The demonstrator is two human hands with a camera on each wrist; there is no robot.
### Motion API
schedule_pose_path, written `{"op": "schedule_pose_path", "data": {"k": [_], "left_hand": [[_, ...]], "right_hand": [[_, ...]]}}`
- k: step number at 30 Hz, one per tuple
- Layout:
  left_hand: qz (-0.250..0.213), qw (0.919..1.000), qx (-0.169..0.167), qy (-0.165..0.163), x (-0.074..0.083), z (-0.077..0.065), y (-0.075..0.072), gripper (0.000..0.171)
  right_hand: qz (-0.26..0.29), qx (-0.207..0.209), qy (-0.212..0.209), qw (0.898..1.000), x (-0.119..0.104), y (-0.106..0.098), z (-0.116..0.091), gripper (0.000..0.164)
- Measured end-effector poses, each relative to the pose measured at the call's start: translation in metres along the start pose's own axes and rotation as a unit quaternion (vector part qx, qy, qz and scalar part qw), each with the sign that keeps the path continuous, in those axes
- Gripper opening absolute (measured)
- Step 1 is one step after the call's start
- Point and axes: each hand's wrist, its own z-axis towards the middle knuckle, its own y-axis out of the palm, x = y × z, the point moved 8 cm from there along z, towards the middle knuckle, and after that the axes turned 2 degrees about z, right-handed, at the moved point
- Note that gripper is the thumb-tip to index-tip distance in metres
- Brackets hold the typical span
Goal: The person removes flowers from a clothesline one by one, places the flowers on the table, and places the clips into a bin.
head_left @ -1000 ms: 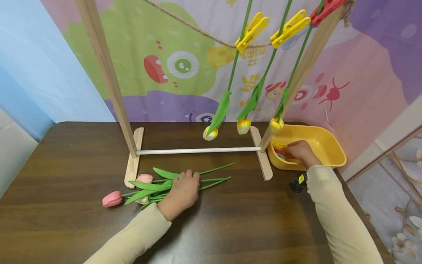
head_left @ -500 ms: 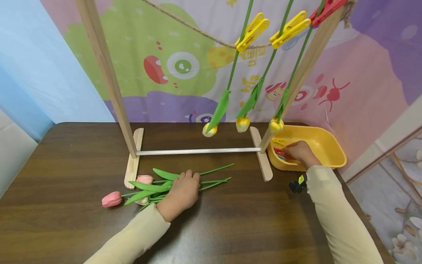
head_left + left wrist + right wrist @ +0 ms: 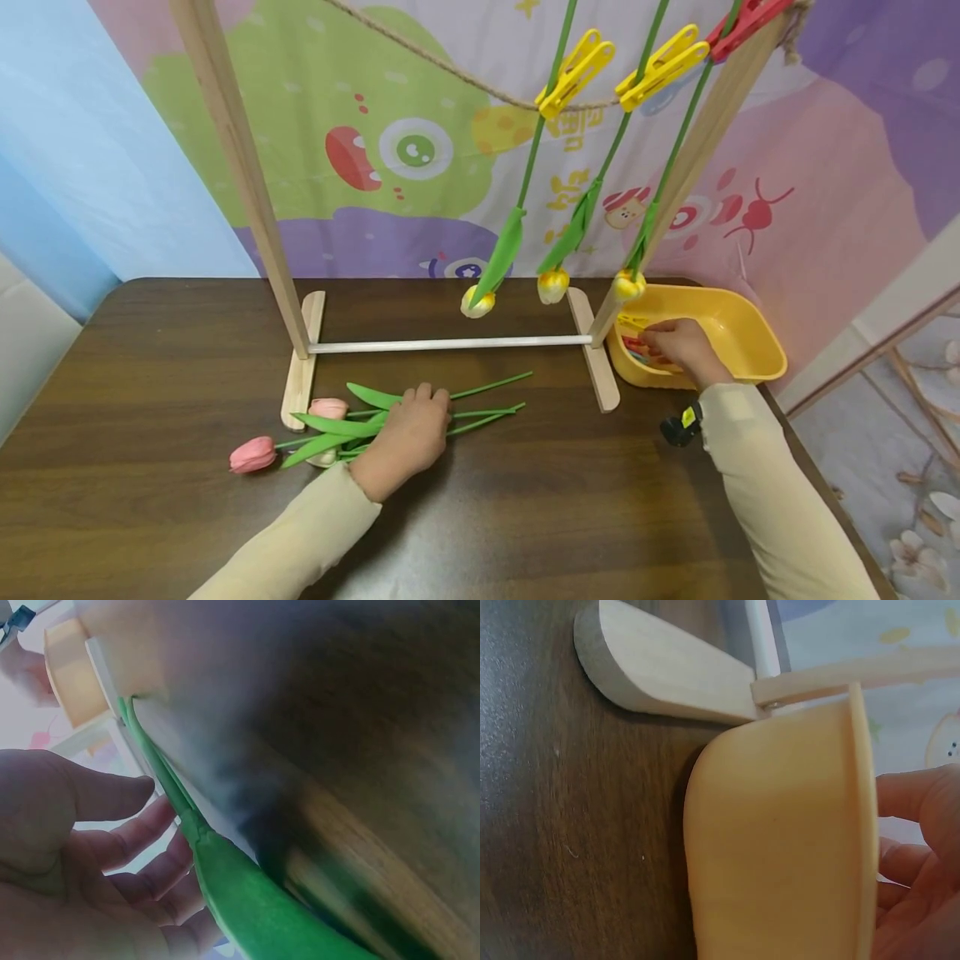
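Observation:
My left hand point(image 3: 411, 437) rests on the artificial tulips point(image 3: 345, 427) lying at the front left of the table. In the left wrist view, its loosely bent fingers lie against the green stems point(image 3: 169, 780), and the thumb stands apart from them. One pink tulip head point(image 3: 253, 455) points left. My right hand point(image 3: 681, 346) reaches into a yellow plastic tub point(image 3: 738, 325), fingertips among the plastic clothespins point(image 3: 636, 343). Whether it pinches one is unclear; the tub's wall hides the fingertips in the right wrist view.
Above the table, a wooden frame point(image 3: 251, 175) carries a twine line point(image 3: 450, 65). Three yellow-white tulips point(image 3: 553, 285) hang head-down there, held by two yellow clothespins point(image 3: 576, 73) and a red one point(image 3: 746, 29). A white rod point(image 3: 450, 343) joins the frame's feet.
The right hand has shifted slightly inside the tub, and the clothespins by its fingertips lie differently. The left hand has slid slightly left over the tulips.

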Motion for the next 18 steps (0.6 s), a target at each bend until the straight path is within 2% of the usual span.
{"op": "schedule_pose_path", "data": {"k": [6, 11, 18], "left_hand": [[-0.008, 0.9999, 0.008, 0.003, -0.001, 0.0, -0.004, 0.005], [-0.018, 0.9998, 0.009, 0.0, -0.004, 0.0, -0.006, 0.005], [-0.042, 0.9991, 0.007, 0.0, -0.006, 0.001, -0.012, 0.006]], "right_hand": [[-0.019, 0.001, -0.021, 1.0, -0.011, 0.001, -0.011, 0.05], [-0.046, 0.011, -0.056, 0.997, -0.027, 0.005, -0.022, 0.048], [-0.105, 0.039, -0.114, 0.987, -0.054, 0.01, -0.042, 0.038]]}}
